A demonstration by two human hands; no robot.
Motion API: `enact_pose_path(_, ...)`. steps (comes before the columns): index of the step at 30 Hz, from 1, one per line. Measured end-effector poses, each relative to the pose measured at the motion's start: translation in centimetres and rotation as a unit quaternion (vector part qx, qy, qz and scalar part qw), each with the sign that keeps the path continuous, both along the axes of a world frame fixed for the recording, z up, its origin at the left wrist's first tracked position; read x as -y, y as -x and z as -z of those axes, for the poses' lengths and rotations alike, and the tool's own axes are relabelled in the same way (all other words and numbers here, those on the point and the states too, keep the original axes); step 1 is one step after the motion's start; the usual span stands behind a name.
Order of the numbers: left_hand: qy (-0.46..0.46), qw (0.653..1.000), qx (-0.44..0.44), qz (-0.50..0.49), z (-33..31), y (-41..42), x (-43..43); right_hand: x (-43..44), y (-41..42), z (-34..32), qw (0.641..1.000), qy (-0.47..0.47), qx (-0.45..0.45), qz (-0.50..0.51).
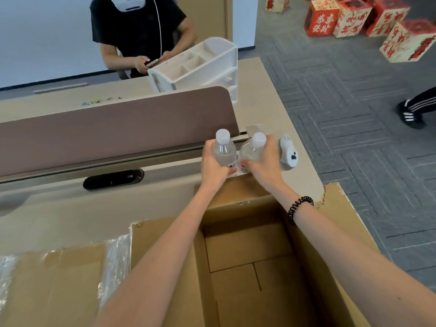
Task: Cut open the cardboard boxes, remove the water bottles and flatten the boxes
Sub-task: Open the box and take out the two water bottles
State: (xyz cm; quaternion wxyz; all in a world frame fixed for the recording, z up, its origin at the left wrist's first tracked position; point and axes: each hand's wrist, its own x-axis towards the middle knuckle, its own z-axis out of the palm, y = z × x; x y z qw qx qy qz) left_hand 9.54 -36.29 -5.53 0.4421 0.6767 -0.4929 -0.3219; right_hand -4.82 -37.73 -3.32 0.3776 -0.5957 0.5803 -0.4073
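Nearest, at the bottom edge: an open cardboard box point(247, 267), flaps spread wide, brown bottom panels in plain sight. Just left of it, a second cardboard box point(59, 284), top closed, clear tape point(115, 256) glinting along its right edge. Both on a pale desk point(70, 208).

Reaching over the open box from the near side: two bare forearms, a black coiled band point(299, 208) on the right wrist. Past the box's far flap, over the desk: left hand point(215, 166) wrapped around the body of a clear water bottle point(224, 149), fingers curled tight on it, white cap up. Close beside it on the right: right hand point(265, 161) clamped likewise on a second water bottle point(252, 148), tilted a little leftward, cap white too. Bottles nearly touching; hard to tell whether either base rests on the desk.

Just right of the right hand, lying on the desk: a small white handheld device point(288, 152) with a dark button. To the left, set in the desk: a black oval cable port point(113, 179). Behind, a brown divider panel point(113, 128), then a white desk organiser point(200, 64). Farther still, a person in a black shirt point(134, 27) holding a phone; far right on grey carpet, red-and-cream printed boxes point(354, 17).
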Motion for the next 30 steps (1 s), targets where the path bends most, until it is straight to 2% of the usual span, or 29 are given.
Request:
enact_pose_path(4, -0.033, 0.999, -0.023, -0.016, 1.3, -0.1, 1.0, 1.3, -0.2, 1.6, 0.999, -0.031, -0.042, -0.005)
enact_pose_path(14, -0.069, 0.996, -0.033, -0.041, 3.4, 0.8, 2.8, 2.9, -1.2, 2.9, 0.993, -0.022, -0.119, 0.007)
enact_pose_path(20, -0.027, 0.998, -0.048, -0.043, 4.0, 0.8, 2.7, 2.4, -1.2, 3.1, 0.992, -0.009, -0.122, 0.021)
enact_pose_path(25, -0.024, 0.999, -0.010, -0.029, 4.2, 0.6, 2.7, 2.3, -0.9, 3.0, 0.991, -0.036, -0.131, -0.005)
enact_pose_path(30, -0.066, 0.997, 0.022, -0.015, 3.5, 0.5, 1.8, 1.3, 0.3, 2.2, 0.988, -0.070, -0.131, -0.051)
